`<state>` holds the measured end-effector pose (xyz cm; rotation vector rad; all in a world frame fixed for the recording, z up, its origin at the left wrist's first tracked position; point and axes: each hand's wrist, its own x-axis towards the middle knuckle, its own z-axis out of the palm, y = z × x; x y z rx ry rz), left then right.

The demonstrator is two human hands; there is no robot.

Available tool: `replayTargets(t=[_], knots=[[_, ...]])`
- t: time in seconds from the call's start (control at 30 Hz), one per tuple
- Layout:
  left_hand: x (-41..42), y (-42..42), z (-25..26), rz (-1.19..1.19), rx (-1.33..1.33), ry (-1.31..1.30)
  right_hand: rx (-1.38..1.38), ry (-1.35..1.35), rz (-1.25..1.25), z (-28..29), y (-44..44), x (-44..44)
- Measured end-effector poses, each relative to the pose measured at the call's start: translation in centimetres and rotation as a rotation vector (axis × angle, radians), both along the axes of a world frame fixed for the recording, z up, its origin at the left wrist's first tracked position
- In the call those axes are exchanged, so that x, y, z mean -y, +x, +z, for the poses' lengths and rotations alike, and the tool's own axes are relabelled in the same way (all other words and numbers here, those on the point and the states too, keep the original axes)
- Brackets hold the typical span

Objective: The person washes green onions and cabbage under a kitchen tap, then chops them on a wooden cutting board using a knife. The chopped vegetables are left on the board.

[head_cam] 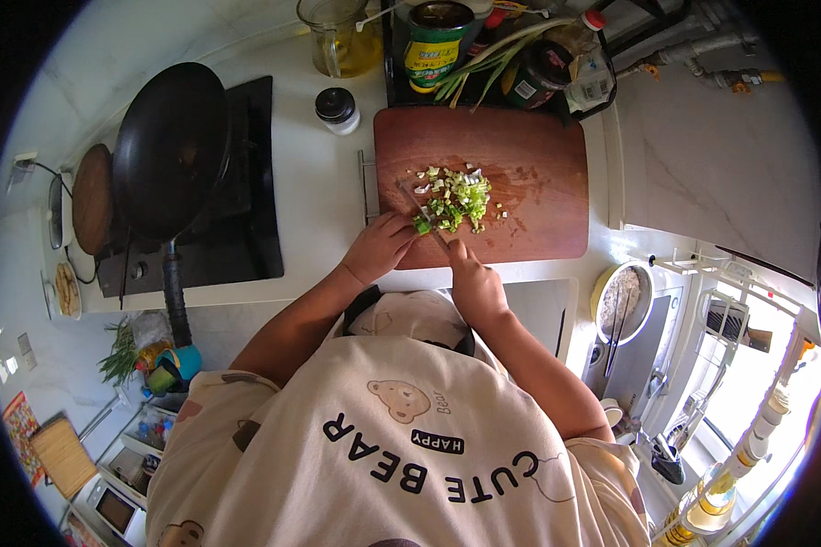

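Note:
A reddish-brown wooden cutting board [547, 157] lies on the white counter in front of me. Chopped scallions [472, 195], pale white to green, are heaped around its middle. My right hand [477, 284] is closed around the handle of a kitchen knife [421, 208], whose blade points up and left across the board, beside the green pieces. At the board's lower left edge, my left hand [381, 243] holds a short green bundle of scallion [421, 225] close to the blade. Small bits and wet marks are scattered on the wood.
Left of the board, a black wok [171, 150] rests over a black cooktop [253, 239]. A black-lidded jar [338, 111] and a glass jug [342, 41] stand between. Behind the board, a black rack [391, 75] holds jars and whole scallions [496, 61]. A bowl with chopsticks [622, 301] sits right.

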<state>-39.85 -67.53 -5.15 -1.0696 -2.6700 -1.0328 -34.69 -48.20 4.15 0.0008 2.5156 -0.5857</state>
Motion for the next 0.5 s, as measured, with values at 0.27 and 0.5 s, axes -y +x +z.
replayTargets(t=[0.27, 0.5], knots=[[0.0, -0.3, -0.4, -0.011, 0.136, 0.081, -0.092, -0.034, -0.064, -3.9, -0.9, 1.6], [1.0, -0.4, 0.5, -0.068, -0.039, -0.035, -0.023, -0.027, -0.019, -0.7, -0.3, -0.5]])
